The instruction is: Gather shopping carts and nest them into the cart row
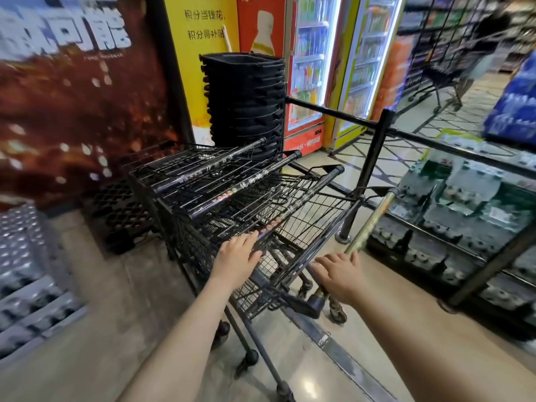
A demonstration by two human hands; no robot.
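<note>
Three black wire shopping carts are seen already nested into a short cart row against the left wall poster, just in front of a stack of black baskets — the nearest cart looks pushed most of the way in. The left hand is laid on its handle bar with fingers straight, nothing gripped, and the right hand is spread flat near the brass-coloured rail, apart from it as far as can be told. A last seating push may be left, and a further cart is visible far right in the aisle — judged still to be gathered
</note>
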